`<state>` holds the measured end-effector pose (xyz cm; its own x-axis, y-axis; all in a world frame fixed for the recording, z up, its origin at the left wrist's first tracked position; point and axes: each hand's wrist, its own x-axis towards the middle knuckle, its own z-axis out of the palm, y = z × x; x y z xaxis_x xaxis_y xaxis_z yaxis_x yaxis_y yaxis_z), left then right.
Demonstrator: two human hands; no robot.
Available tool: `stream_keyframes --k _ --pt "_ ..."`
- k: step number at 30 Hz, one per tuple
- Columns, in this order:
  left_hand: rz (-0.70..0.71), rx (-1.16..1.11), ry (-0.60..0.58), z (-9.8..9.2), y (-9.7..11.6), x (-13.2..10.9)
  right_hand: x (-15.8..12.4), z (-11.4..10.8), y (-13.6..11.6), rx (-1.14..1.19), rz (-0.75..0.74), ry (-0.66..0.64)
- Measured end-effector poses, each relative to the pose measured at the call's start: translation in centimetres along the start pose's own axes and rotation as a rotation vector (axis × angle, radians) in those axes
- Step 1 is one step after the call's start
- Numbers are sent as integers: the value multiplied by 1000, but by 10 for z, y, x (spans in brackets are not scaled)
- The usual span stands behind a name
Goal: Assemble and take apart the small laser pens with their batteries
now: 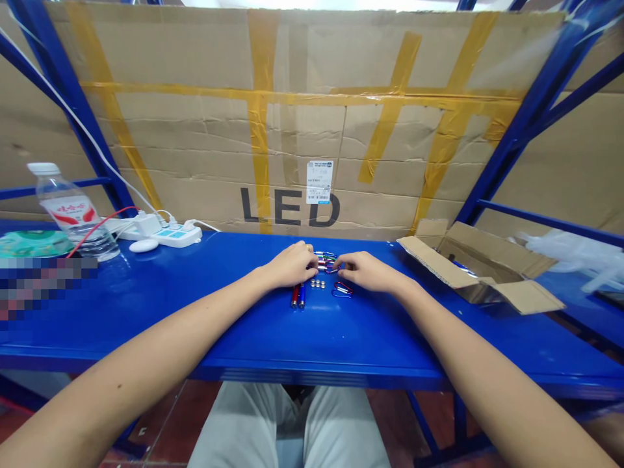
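Note:
Several small silver-bodied pieces with coloured carabiner clips (324, 262) lie side by side on the blue table. From the left, my left hand (292, 265) reaches them with curled fingers, the fingertips against their silver ends. My right hand (364, 270) pinches at the clip end of the row, its fingertips on a carabiner clip. Just nearer to me are several small round silver button cells (318, 284). A red tube (295, 297) and a blue tube (302, 298) lie parallel below my left hand. One separate red-and-blue carabiner clip (342, 290) rests below my right hand.
An open cardboard box (455, 276) stands at the right, beside clear plastic wrap (568, 253). At the left are a water bottle (73, 211), a white power strip (175, 234) with cables and a green packet (34, 244). A large taped carton (205, 149) closes off the back.

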<state>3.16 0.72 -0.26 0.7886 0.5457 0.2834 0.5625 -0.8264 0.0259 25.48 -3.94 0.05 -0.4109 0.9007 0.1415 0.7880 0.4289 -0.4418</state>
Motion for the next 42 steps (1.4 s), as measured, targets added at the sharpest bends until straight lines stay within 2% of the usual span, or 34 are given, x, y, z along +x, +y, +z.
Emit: stream_keyframes --k 5,15,25,27,29,32,35,38,42 --pt "6 -13 33 0 -1 1 1 1 0 18 1 -4" --pt "-12 -27 7 0 -4 4 1 0 -1 1 -14 -12" --pt "-106 -104 -25 3 -10 4 0 0 -1 15 -5 -18" --pt "-102 -86 8 1 -9 3 0 0 0 24 -5 -12" --pt "-73 -62 89 -3 -5 2 0 1 -2 40 -19 26" --pt "3 -61 261 -10 4 0 0 1 -8 104 -62 170" --pt "102 -68 374 -14 14 -2 -1 0 -15 216 -132 260" --pt "153 -73 391 -14 20 -4 -1 -1 -17 300 -175 215" --pt "126 -114 309 -9 20 -5 0 1 -13 382 -126 144"
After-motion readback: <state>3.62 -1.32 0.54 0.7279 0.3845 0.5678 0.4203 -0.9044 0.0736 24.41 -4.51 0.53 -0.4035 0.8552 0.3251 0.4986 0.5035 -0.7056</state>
